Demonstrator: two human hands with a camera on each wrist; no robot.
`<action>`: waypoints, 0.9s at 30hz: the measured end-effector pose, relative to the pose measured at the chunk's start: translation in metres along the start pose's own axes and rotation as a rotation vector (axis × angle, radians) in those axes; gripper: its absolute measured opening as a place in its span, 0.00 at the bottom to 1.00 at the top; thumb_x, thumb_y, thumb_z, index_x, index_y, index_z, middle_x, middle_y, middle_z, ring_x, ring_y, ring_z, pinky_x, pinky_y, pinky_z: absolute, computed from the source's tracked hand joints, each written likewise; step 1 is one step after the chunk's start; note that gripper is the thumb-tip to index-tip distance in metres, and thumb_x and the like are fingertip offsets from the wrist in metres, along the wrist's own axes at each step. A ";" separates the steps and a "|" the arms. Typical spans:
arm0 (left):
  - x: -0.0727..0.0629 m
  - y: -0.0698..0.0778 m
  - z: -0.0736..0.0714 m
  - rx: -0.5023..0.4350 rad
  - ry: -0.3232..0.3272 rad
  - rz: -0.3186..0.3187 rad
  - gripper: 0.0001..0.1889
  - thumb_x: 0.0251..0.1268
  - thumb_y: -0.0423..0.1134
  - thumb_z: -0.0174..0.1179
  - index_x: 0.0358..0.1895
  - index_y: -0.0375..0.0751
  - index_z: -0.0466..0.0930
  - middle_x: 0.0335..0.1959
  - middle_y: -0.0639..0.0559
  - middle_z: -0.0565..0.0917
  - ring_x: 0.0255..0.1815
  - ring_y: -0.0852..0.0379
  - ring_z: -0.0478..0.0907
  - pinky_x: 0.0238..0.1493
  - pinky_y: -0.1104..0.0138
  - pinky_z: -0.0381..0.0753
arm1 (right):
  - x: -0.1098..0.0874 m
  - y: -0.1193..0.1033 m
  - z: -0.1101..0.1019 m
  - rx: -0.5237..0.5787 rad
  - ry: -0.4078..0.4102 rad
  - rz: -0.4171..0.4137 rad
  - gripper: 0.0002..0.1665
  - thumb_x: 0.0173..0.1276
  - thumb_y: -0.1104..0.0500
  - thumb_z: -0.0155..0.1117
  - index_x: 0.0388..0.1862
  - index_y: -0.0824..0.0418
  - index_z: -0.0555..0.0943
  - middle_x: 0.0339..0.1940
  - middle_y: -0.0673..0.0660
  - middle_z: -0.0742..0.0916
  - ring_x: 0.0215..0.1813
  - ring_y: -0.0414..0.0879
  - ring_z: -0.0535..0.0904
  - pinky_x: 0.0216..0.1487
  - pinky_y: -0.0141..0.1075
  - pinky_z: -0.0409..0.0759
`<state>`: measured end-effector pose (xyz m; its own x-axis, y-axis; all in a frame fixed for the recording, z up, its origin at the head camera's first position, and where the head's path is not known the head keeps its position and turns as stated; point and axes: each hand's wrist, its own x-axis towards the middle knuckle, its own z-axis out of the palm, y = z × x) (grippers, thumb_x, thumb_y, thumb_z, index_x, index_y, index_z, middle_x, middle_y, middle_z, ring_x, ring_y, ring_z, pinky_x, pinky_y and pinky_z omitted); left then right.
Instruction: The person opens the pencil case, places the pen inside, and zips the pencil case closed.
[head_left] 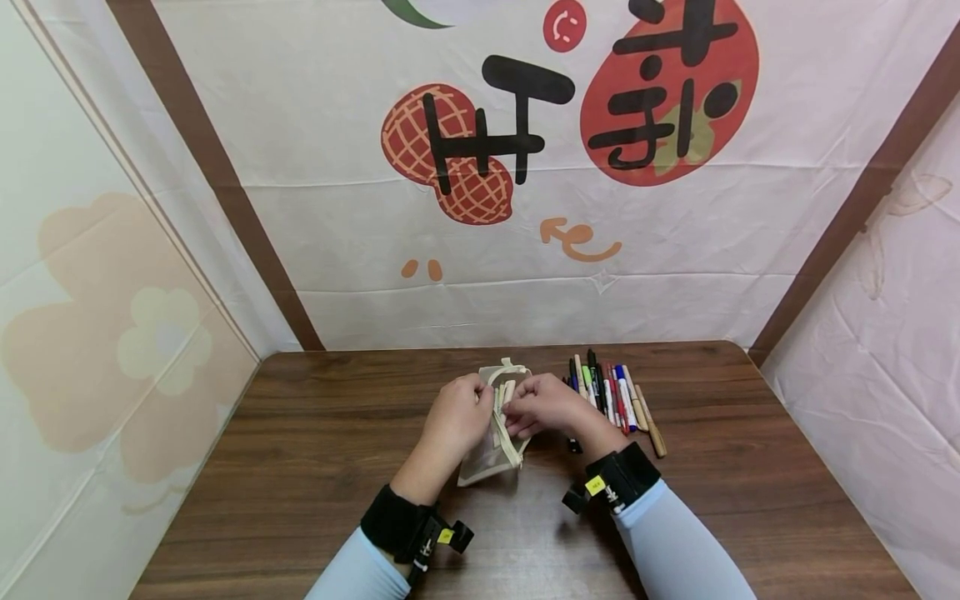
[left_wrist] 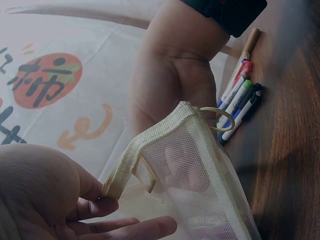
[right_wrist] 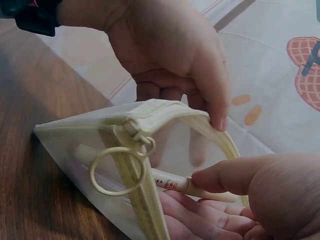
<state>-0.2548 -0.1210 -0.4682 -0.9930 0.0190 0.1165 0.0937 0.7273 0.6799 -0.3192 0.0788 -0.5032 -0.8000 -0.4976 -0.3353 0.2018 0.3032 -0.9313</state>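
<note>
A cream mesh pouch (head_left: pixel 480 468), mouth unzipped, is held over the middle of the worktop (head_left: pixel 322 433). The left hand (head_left: pixel 459 410) pinches its rim between thumb and finger; the right hand (head_left: pixel 546 403), inside the opening, grips a pale pen (right_wrist: pixel 167 181) between thumb and fingers. Through the hazy mesh, I can't be sure what else lies inside. To handle the pen well, I'd hold the rim wide, line the pen up with the pouch's length, and keep its tip clear of the zip teeth. The worktop is dark, wood-grained; loose pens and markers (head_left: pixel 615 398) lie side by side to the pouch's right. Behind hangs a white fabric backdrop (head_left: pixel 337 242) printed with red fruit and black lettering.
</note>
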 end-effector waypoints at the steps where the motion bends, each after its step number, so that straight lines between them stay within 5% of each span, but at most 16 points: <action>1: 0.000 0.000 0.000 -0.001 -0.001 -0.001 0.15 0.86 0.41 0.55 0.40 0.40 0.88 0.38 0.44 0.89 0.37 0.48 0.83 0.41 0.56 0.83 | 0.000 0.000 0.001 0.000 0.002 0.001 0.09 0.81 0.60 0.72 0.45 0.66 0.88 0.36 0.61 0.96 0.34 0.46 0.94 0.41 0.41 0.95; 13: 0.000 -0.001 -0.001 -0.021 -0.035 -0.021 0.15 0.88 0.41 0.54 0.43 0.39 0.87 0.38 0.45 0.87 0.34 0.50 0.80 0.36 0.60 0.78 | -0.002 -0.002 0.006 -0.040 0.006 -0.033 0.17 0.87 0.58 0.66 0.60 0.70 0.90 0.44 0.62 0.96 0.38 0.46 0.94 0.45 0.42 0.96; 27: 0.000 0.000 -0.002 -0.011 -0.014 -0.010 0.14 0.87 0.41 0.57 0.41 0.40 0.87 0.36 0.46 0.87 0.34 0.51 0.80 0.37 0.59 0.79 | -0.015 -0.010 -0.030 -0.073 0.075 -0.082 0.22 0.89 0.58 0.62 0.66 0.76 0.83 0.44 0.65 0.96 0.43 0.54 0.97 0.54 0.52 0.96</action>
<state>-0.2544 -0.1218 -0.4666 -0.9948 0.0217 0.0997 0.0848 0.7196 0.6892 -0.3263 0.1081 -0.4843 -0.8527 -0.4617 -0.2444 0.0945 0.3237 -0.9414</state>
